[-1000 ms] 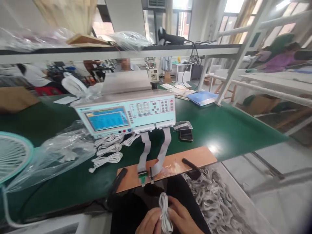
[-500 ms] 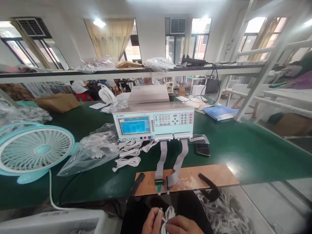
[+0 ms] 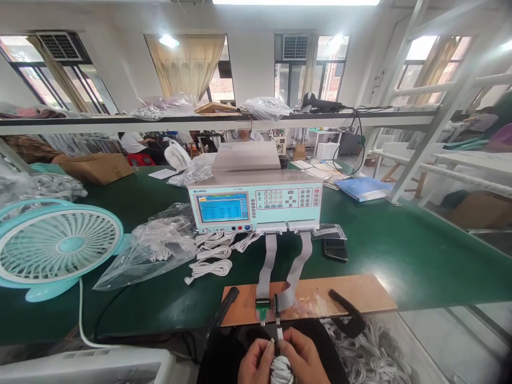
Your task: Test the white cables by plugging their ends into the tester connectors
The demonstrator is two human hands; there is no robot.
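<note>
My left hand (image 3: pixel 256 362) and my right hand (image 3: pixel 304 356) are at the bottom edge, together holding a coiled white cable (image 3: pixel 282 370). Each hand pinches one plug end, pointed up toward two small connectors (image 3: pixel 269 312) at the front edge of a wooden board (image 3: pixel 344 296). Two grey ribbon cables (image 3: pixel 282 261) run from the connectors up to a pale cable tester (image 3: pixel 256 200) with a blue screen. The plugs sit just below the connectors, not touching them.
Several coiled white cables (image 3: pixel 212 253) lie beside a clear plastic bag (image 3: pixel 154 248) left of the tester. A teal fan (image 3: pixel 56 245) stands far left, a dark phone (image 3: pixel 335 249) to the right. A heap of white cables (image 3: pixel 376 360) lies lower right. A shelf (image 3: pixel 224 121) spans overhead.
The view swung left and up, bringing the fan into sight. My hands went from gripping the bundled cable to holding its two plug ends raised toward the board's connectors.
</note>
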